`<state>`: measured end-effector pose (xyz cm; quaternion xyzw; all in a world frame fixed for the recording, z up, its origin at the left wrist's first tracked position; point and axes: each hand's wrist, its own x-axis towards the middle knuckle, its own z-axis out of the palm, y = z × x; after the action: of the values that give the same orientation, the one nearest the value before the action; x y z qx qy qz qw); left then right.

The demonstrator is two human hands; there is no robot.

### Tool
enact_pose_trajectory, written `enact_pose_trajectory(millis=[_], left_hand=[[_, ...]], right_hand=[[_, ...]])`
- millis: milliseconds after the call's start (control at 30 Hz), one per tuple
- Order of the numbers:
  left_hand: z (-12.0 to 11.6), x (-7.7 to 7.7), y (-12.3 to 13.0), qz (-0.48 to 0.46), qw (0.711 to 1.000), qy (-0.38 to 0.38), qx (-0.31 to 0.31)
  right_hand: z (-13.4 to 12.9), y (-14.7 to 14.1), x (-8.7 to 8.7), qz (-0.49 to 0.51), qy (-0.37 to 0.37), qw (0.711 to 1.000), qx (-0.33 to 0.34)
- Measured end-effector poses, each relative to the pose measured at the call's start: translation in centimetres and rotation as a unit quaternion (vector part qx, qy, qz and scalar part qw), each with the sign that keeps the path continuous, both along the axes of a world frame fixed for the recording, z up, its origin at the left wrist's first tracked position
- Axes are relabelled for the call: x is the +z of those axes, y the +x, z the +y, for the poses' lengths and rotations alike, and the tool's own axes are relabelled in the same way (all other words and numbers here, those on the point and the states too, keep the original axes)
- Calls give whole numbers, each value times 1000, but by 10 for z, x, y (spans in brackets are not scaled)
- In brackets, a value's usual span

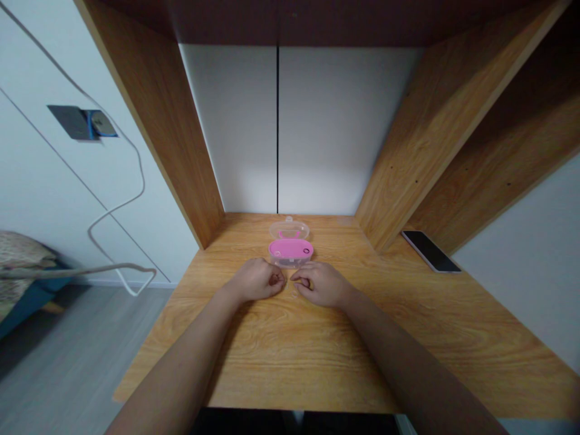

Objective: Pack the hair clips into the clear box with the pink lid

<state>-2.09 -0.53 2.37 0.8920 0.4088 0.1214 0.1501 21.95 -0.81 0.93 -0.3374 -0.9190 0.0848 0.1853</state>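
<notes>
A small transparent plastic case (290,244) lies on the wooden desktop (290,356), with a pink oval panel across its near half and a clear far half. A pink piece shows through the clear part. My left hand (256,281) rests just in front of the case, its fingers loosely curled and holding nothing visible. My right hand (319,285) sits beside it, also curled, with the fingertips of the two hands almost meeting. Neither hand appears to touch the case.
Wooden side panels (172,139) and a white back panel (344,127) enclose the far desk. A black smartphone (430,251) lies face up at the right. A white cable (122,223) runs from a wall socket (81,122) on the left, above a grey floor.
</notes>
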Motion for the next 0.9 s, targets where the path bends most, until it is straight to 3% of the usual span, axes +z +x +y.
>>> enact_pose_trajectory(millis=[233,467,733,900], left_hand=[[-3,1,5,21,999,11,-49],[-1,0,2,2,998,-14,-57],[-2,8,-9,24,999,-7,30],[-2,8,-11,30,999,-27,28]], right_hand=[[0,0,1,1,-1,1000,6],[0,2,3,13,-30,999,26],[-2,2,-1,35,-73,996,40],[-2,0,-3,45,-96,993,53]])
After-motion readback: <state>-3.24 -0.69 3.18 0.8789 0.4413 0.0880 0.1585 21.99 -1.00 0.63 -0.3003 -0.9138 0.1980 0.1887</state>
